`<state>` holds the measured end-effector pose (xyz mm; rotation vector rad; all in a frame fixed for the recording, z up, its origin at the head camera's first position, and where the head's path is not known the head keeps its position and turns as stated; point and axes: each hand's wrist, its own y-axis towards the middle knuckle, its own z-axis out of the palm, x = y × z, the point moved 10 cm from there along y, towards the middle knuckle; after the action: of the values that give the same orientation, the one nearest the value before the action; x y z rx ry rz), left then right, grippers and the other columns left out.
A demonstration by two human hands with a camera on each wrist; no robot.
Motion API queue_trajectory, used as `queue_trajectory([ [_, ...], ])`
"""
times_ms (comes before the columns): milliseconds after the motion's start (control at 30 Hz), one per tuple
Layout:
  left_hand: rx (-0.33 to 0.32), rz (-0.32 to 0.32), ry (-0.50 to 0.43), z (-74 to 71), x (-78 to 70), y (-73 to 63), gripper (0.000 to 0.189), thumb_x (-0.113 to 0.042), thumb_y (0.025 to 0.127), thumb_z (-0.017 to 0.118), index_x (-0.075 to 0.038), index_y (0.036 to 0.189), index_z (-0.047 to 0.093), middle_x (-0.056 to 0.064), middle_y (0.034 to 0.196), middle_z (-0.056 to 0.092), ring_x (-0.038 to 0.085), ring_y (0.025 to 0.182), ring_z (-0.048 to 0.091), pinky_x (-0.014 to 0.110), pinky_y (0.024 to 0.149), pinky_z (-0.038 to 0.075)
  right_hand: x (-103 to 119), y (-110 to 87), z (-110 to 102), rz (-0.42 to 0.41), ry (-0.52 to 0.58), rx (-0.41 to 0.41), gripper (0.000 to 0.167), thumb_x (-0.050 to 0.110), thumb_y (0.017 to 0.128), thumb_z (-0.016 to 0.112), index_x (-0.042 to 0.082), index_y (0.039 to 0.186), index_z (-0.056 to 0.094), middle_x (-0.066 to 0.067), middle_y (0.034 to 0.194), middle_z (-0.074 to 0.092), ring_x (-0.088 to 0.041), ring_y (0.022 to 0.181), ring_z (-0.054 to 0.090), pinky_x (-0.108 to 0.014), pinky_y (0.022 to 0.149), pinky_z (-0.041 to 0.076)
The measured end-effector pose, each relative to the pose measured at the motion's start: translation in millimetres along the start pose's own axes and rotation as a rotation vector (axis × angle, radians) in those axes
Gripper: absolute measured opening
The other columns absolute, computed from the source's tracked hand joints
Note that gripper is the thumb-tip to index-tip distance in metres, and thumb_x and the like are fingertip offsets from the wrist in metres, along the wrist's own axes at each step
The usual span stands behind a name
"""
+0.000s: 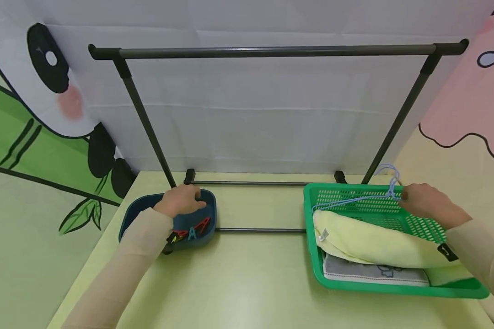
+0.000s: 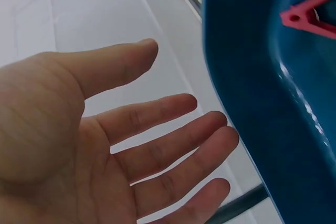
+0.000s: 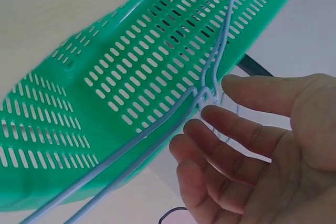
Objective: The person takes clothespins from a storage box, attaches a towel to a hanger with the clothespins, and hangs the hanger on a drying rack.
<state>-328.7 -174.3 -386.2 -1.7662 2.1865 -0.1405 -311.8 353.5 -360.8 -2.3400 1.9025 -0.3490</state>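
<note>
My left hand (image 1: pixel 181 201) is over a dark blue bin (image 1: pixel 211 208) with its fingers spread and nothing in them. Inside lie several clothespins, among them a red clothespin (image 1: pixel 203 225) and a blue clothespin (image 1: pixel 192 233). In the left wrist view, the fingertips overlap the bin's outer wall (image 2: pixel 231 77). My right hand (image 1: pixel 424 203) reaches over a green basket (image 1: pixel 309 237), fingers loosely bent. Its thumb and index fingertips are right at the neck of light blue wire hangers (image 3: pixel 207 95), with a gap between them. The hangers lie along the basket's back side.
A folded yellow cloth (image 1: pixel 374 237) and a grey cloth (image 1: pixel 370 273) lie in the basket. A dark metal rack stands behind, its top bar (image 1: pixel 271 52) spanning the view and its lower bar (image 1: pixel 259 230) running between bin and basket. A printed white curtain (image 1: pixel 251 119) hangs at the back.
</note>
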Motion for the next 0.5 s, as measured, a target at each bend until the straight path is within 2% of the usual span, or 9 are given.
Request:
queue_trajectory([
  [133, 0.062, -0.002, 0.033, 2.1, 4.3, 6.3, 0.026, -0.029, 0.092, 0.062, -0.005, 0.102, 0.064, 0.009, 0.092, 0.062, 0.022, 0.073, 0.057, 0.043, 0.069, 0.048, -8.6, 1.9, 3.2, 0.02, 0.019, 0.034, 0.023, 0.017, 0.09, 0.056, -0.004, 0.09, 0.064, -0.006, 0.078, 0.06, -0.022, 0.068, 0.052, -0.037, 0.057, 0.043],
  [233, 0.097, 0.0, 0.048, 5.3, 5.8, 11.2, 0.025, -0.029, 0.09, 0.064, -0.006, 0.099, 0.065, 0.006, 0.089, 0.062, 0.021, 0.073, 0.057, 0.041, 0.069, 0.049, -15.2, 3.2, 4.1, 0.032, 0.02, 0.042, 0.025, 0.018, 0.09, 0.056, -0.005, 0.093, 0.064, -0.008, 0.081, 0.061, -0.023, 0.069, 0.053, -0.038, 0.057, 0.044],
  [400, 0.143, 0.004, 0.052, 16.6, 5.5, 15.9, 0.029, -0.032, 0.088, 0.067, -0.006, 0.101, 0.066, 0.007, 0.096, 0.064, 0.022, 0.081, 0.059, 0.044, 0.073, 0.05, -23.2, 4.1, 1.9, 0.056, 0.009, 0.039, 0.033, 0.021, 0.089, 0.06, -0.011, 0.098, 0.062, -0.017, 0.087, 0.063, -0.029, 0.074, 0.058, -0.046, 0.061, 0.048],
  [500, 0.162, -0.016, 0.042, 24.1, 6.5, 15.8, 0.033, -0.033, 0.088, 0.067, -0.006, 0.108, 0.065, 0.009, 0.103, 0.064, 0.025, 0.087, 0.061, 0.046, 0.076, 0.049, -22.9, 4.2, 1.8, 0.052, 0.014, 0.049, 0.033, 0.021, 0.089, 0.061, -0.011, 0.097, 0.062, -0.016, 0.086, 0.064, -0.029, 0.074, 0.059, -0.047, 0.062, 0.049],
])
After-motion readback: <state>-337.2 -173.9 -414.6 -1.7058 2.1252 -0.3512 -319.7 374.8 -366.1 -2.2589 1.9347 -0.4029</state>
